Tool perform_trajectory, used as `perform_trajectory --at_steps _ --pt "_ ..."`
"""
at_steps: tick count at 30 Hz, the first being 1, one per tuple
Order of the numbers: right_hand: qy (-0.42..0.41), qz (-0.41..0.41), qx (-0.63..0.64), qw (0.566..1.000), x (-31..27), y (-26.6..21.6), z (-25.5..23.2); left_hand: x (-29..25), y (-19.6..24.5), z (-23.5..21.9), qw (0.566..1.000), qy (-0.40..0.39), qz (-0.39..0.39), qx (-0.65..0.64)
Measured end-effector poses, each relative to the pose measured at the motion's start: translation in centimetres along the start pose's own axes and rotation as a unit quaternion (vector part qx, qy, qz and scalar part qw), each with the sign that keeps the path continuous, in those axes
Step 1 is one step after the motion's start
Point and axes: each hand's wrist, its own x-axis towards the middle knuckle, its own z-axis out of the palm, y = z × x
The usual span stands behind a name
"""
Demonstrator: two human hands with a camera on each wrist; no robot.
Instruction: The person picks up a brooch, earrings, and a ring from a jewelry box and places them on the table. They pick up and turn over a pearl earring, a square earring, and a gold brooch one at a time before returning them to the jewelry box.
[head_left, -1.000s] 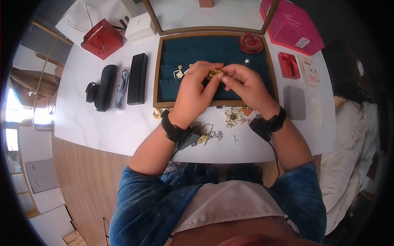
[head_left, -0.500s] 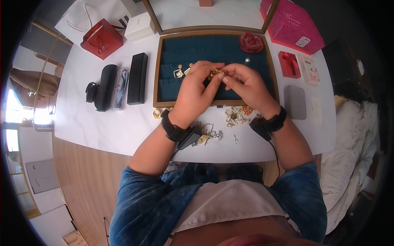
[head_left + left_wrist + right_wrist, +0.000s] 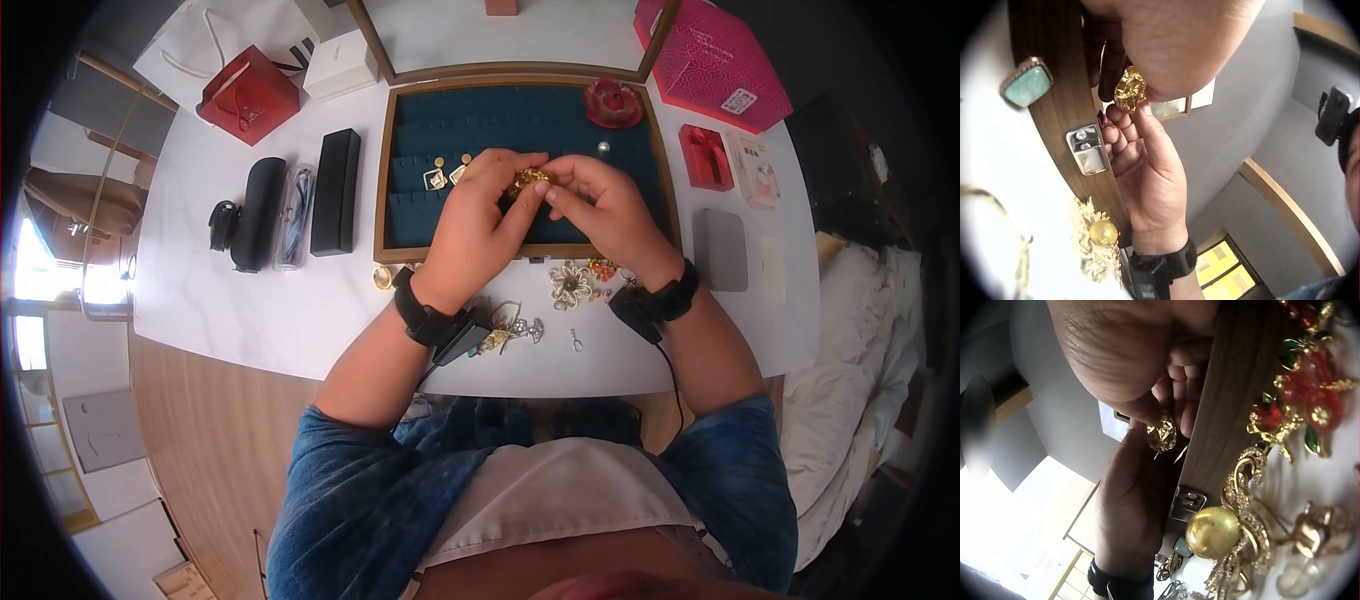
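Both hands meet over an open wooden jewelry box lined in dark green. Between their fingertips is a crinkled, shiny gold piece of jewelry, rounded in shape. My left hand pinches it from the left, and my right hand holds its other side with thumb and fingers. Palms hide part of the lining. Left of them, square-framed gold earrings hang in the box. A pearl and a red flower-shaped ornament lie toward its right side.
In front of the box lie a flower brooch, a red-beaded brooch, gold hoops and a jewelry pile. Black cases and a red bag stand left; a red gift box is right. The box's glass lid is raised.
Hardly anything differs. Both hands keep the gold piece in the same place, with only a very slight shift of the fingers and of the view.
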Motion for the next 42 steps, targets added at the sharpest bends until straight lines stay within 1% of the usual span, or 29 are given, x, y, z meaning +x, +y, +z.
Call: perform_trajectory --at_steps 28,31,34,42 --pt "-0.004 0.001 -0.004 1.0 -0.01 -0.15 -0.05 -0.12 -0.01 0.02 1.0 -0.011 -0.02 -0.006" --pt "-0.001 0.002 0.011 1.0 -0.05 -0.13 0.04 -0.12 -0.09 0.03 1.0 -0.01 -0.018 -0.003" --pt "-0.001 0.001 0.011 1.0 -0.04 -0.13 0.07 -0.15 0.12 -0.1 0.999 -0.024 -0.045 -0.016" --pt "-0.001 0.0 0.004 1.0 -0.03 -0.17 0.09 -0.17 -0.12 0.0 0.999 -0.023 -0.038 -0.011"
